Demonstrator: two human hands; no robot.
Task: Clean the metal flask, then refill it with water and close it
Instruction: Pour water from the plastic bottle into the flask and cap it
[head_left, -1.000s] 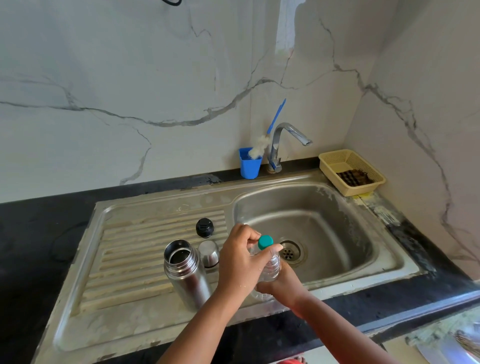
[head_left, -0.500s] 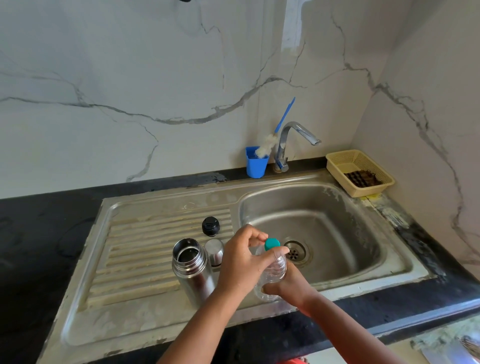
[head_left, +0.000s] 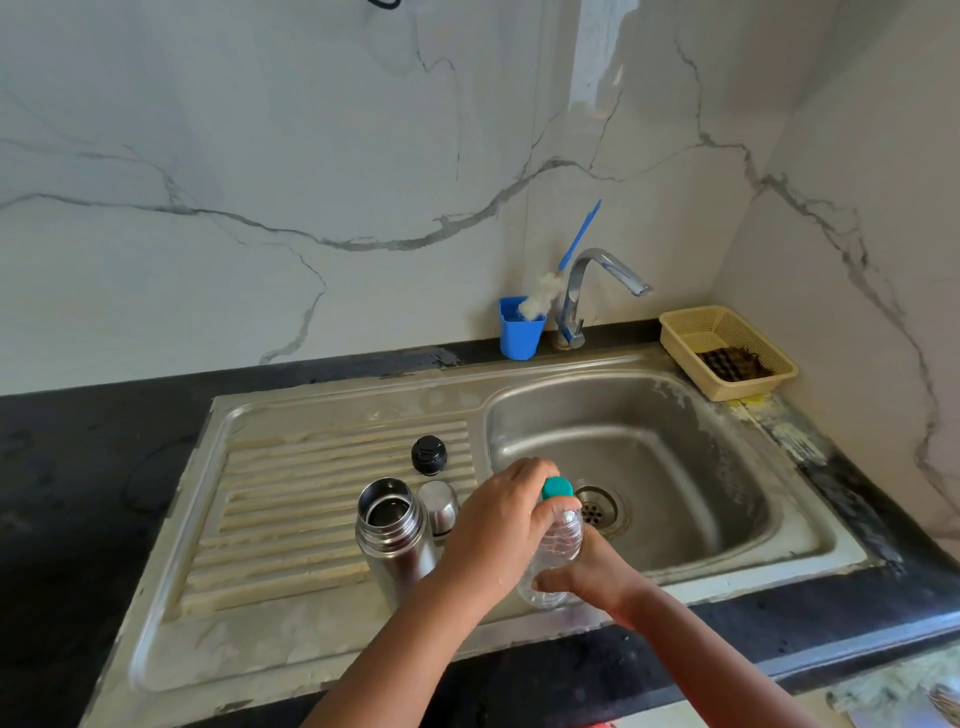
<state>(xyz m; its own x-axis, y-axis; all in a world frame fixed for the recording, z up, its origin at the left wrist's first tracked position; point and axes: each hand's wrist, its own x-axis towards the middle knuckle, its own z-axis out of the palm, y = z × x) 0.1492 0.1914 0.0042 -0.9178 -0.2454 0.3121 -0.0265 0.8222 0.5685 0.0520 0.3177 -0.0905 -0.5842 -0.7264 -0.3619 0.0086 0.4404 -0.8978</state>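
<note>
The open metal flask (head_left: 395, 540) stands upright on the ribbed drainboard (head_left: 291, 509), just left of my hands. Behind it sit its steel cup lid (head_left: 439, 506) and the black stopper (head_left: 429, 455). My right hand (head_left: 592, 577) grips the lower body of a clear plastic bottle (head_left: 558, 551) at the basin's front edge. My left hand (head_left: 501, 525) curls around the bottle's teal cap (head_left: 557, 487), fingers and thumb pinching it.
The steel sink basin (head_left: 675, 457) with its drain (head_left: 597, 506) lies to the right. A tap (head_left: 587, 291) and a blue cup (head_left: 519, 327) holding a bottle brush stand at the back. A yellow basket (head_left: 727, 353) sits in the right corner. Black counter surrounds the sink.
My hands stay on the bottle and cap, with the left hand's fingers shifting slightly around the cap. The view has drifted left; flask and lids have not moved.
</note>
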